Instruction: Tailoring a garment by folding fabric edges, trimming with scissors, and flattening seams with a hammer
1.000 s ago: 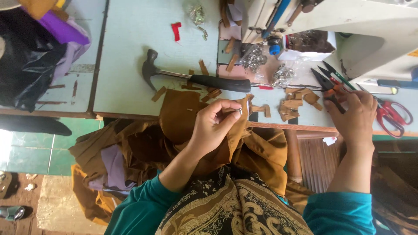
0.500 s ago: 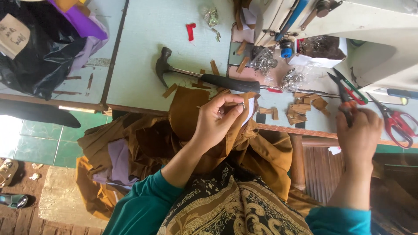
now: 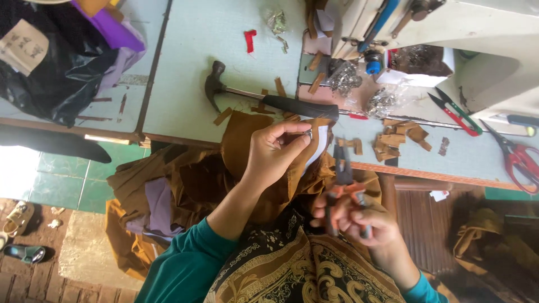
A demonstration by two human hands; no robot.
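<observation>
My left hand (image 3: 274,156) is raised over my lap and pinches a small metal piece against the edge of a brown fabric piece (image 3: 238,140) with a white lining. Lower and to the right, my right hand (image 3: 362,224) grips a pair of pliers (image 3: 341,175) by their orange handles. The dark jaws point up toward the table edge and are blurred by motion. The pliers' tip is a short way right of my left fingertips and does not touch them. More brown fabric lies heaped on my lap.
A black-handled hammer (image 3: 269,102) lies on the pale green table (image 3: 191,67) just beyond the fabric. Brown scraps (image 3: 400,136), small snips (image 3: 456,112), red scissors (image 3: 519,158), bags of metal bits (image 3: 343,78) and a sewing machine (image 3: 460,28) are to the right. A black bag (image 3: 62,67) sits far left.
My right hand lifted the pliers from the table's right side and brought them down and left toward my lap. My left hand kept its pinch on the fabric edge.
</observation>
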